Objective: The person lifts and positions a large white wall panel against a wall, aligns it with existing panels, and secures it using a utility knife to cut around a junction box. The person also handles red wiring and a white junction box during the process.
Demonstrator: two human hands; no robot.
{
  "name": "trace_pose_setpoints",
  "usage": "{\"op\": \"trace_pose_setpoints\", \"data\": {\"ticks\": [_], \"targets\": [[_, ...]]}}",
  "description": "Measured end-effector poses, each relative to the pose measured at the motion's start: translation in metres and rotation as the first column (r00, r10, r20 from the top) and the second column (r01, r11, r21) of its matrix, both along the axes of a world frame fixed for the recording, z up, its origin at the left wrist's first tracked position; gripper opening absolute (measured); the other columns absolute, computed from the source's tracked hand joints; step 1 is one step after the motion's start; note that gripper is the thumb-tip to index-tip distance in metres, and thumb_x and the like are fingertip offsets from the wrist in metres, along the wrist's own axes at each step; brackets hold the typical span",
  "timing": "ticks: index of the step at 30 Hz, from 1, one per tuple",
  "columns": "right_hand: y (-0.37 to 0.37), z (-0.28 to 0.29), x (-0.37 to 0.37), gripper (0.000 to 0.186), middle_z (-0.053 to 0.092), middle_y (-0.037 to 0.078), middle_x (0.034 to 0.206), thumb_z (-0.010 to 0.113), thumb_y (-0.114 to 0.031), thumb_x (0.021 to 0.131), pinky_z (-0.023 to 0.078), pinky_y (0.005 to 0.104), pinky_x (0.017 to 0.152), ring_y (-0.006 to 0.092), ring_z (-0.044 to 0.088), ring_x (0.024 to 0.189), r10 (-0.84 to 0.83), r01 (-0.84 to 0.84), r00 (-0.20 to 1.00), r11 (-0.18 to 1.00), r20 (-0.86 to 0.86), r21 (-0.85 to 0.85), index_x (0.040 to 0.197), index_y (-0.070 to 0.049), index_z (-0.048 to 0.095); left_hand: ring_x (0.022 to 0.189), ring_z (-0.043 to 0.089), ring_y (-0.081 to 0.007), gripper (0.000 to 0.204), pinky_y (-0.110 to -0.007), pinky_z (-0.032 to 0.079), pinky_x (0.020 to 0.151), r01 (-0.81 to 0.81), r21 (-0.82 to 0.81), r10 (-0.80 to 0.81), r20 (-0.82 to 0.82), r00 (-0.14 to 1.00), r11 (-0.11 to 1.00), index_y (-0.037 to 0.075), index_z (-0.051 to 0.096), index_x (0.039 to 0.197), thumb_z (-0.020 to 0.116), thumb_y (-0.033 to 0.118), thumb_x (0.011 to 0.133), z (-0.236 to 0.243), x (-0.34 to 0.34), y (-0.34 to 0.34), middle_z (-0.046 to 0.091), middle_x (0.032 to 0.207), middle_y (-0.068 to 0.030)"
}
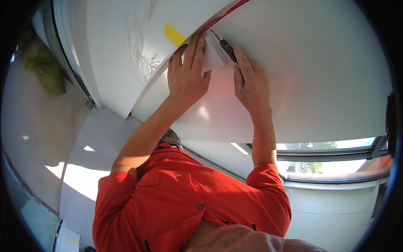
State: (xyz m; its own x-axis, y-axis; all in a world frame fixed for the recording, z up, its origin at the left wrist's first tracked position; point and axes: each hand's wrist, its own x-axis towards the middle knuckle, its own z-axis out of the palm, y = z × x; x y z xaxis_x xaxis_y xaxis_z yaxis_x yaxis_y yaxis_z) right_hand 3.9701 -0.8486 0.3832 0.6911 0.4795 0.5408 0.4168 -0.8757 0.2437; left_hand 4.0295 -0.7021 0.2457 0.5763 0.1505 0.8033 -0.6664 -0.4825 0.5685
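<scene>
Left hand (187, 75) unclenched, fingers on white piece (215, 54), near red cable (222, 17); right hand (255, 86) grips cutter (228, 48), tip near cable — likely trimming step; next move seems to ask steady piece, careful tip.

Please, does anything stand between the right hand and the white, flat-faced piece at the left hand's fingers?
Only the slim black tool with a pointed tip, held in the right hand, lies between that hand and the white, flat-faced piece; nothing else visible does.

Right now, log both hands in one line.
left hand: against white piece | right hand: holding slim black tool | tool tip: near red cable
</scene>
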Motion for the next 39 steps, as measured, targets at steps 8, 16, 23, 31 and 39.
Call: {"op": "trace_pose_setpoints", "data": {"ticks": [8, 16, 23, 31, 39], "targets": [[-0.001, -0.002, 0.001, 0.058, 0.067, 0.011, 0.09, 0.072, 0.0, 0.096, 0.057, 0.0413, 0.061, 0.0274, 0.065, 0.071, 0.003, -0.003, 1.0, 1.0, 0.013, 0.013, 0.153, -0.012, 0.063, 0.134, 0.057, -0.0436, 0.092, -0.053, 0.05, 0.113, 0.055, -0.088, -0.051, 0.049, 0.997, 0.995, -0.003, 0.047, 0.157, 0.086, 0.011, 0.074, 0.0, 0.009, -0.009, 0.05, 0.159, -0.0217], [-0.003, -0.004, 0.001, 0.059, 0.066, 0.011, 0.088, 0.073, -0.002, 0.096, 0.056, 0.0415, 0.059, 0.0277, 0.065, 0.067, 0.013, -0.014, 1.0, 1.0, 0.027, 0.017, 0.154, -0.013, 0.062, 0.134, 0.055, -0.0428, 0.092, -0.053, 0.047, 0.113, 0.043, -0.05, -0.038, 0.096, 0.995, 0.998, -0.004, 0.047, 0.156, 0.085, 0.01, 0.074, -0.001, 0.008, -0.002, 0.049, 0.161, -0.0214], [-0.004, -0.005, 0.002, 0.059, 0.065, 0.011, 0.087, 0.073, -0.003, 0.097, 0.056, 0.0409, 0.058, 0.0271, 0.064, 0.066, -0.001, 0.0, 0.999, 1.0, 0.034, 0.016, 0.154, -0.013, 0.062, 0.136, 0.053, -0.0437, 0.094, -0.057, 0.045, 0.113, 0.05, -0.045, -0.047, 0.068, 0.997, 0.998, -0.004, 0.044, 0.157, 0.084, 0.011, 0.074, 0.002, 0.005, 0.0, 0.048, 0.162, -0.0227], [0.001, -0.005, 0.0, 0.057, 0.065, 0.009, 0.089, 0.074, -0.005, 0.097, 0.056, 0.0399, 0.058, 0.026, 0.065, 0.067, -0.014, 0.013, 0.999, 1.0, 0.036, 0.006, 0.153, -0.014, 0.063, 0.134, 0.055, -0.0444, 0.094, -0.056, 0.047, 0.112, 0.064, -0.053, -0.058, 0.099, 0.993, 0.997, -0.005, 0.045, 0.156, 0.085, 0.011, 0.073, 0.001, 0.005, 0.004, 0.05, 0.16, -0.0238], [-0.001, -0.006, -0.005, 0.05, 0.064, 0.01, 0.088, 0.072, -0.007, 0.1, 0.056, 0.0418, 0.06, 0.0274, 0.065, 0.068, -0.037, 0.037, 0.999, 0.999, -0.005, 0.009, 0.149, -0.012, 0.066, 0.133, 0.055, -0.0477, 0.091, -0.056, 0.047, 0.111, 0.069, -0.004, -0.069, 0.066, 0.995, 0.998, -0.005, 0.046, 0.156, 0.087, 0.012, 0.077, 0.004, -0.001, 0.006, 0.052, 0.156, -0.0274]]}}
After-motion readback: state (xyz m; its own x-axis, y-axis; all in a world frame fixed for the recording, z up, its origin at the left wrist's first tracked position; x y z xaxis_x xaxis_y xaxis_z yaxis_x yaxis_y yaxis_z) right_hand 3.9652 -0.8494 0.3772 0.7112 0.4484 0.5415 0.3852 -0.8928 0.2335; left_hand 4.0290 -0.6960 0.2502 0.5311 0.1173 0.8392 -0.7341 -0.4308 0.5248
